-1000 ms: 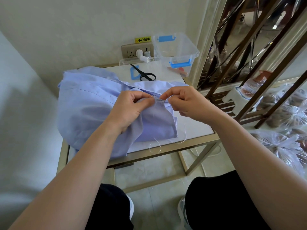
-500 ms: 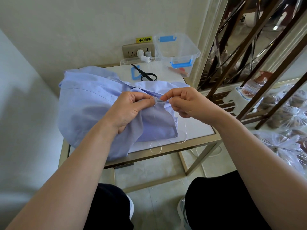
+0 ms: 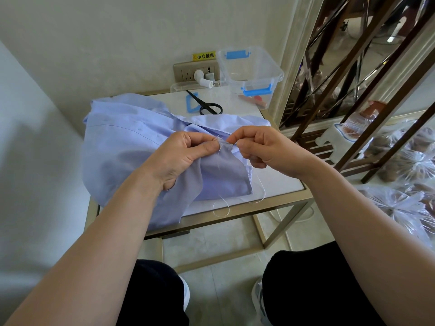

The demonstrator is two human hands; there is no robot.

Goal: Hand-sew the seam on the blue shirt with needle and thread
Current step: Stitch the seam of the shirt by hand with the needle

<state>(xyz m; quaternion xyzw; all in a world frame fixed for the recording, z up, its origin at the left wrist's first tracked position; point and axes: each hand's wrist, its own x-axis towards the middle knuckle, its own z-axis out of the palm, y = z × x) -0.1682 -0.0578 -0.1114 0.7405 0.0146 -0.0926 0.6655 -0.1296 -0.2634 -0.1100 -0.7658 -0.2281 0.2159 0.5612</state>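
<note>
The light blue shirt [image 3: 122, 147] lies bunched on a small white-topped table [image 3: 277, 184]. My left hand [image 3: 181, 156] pinches a fold of the shirt's edge between thumb and fingers. Just to its right, my right hand [image 3: 256, 147] pinches the thin needle [image 3: 227, 143], which lies level and points left into the fabric at the fold. White thread [image 3: 259, 196] hangs from the seam and loops down over the table's front edge.
Black scissors [image 3: 207, 105] and a blue plastic clip [image 3: 191, 103] lie behind the shirt. A clear plastic box [image 3: 251, 71] with blue latches stands at the back right by a wall socket [image 3: 195, 71]. A metal-framed shelf [image 3: 353, 90] stands to the right.
My hands have stayed at the seam. The right hand has shifted slightly right with the needle, and a strand of thread now hangs below the left thumb.
</note>
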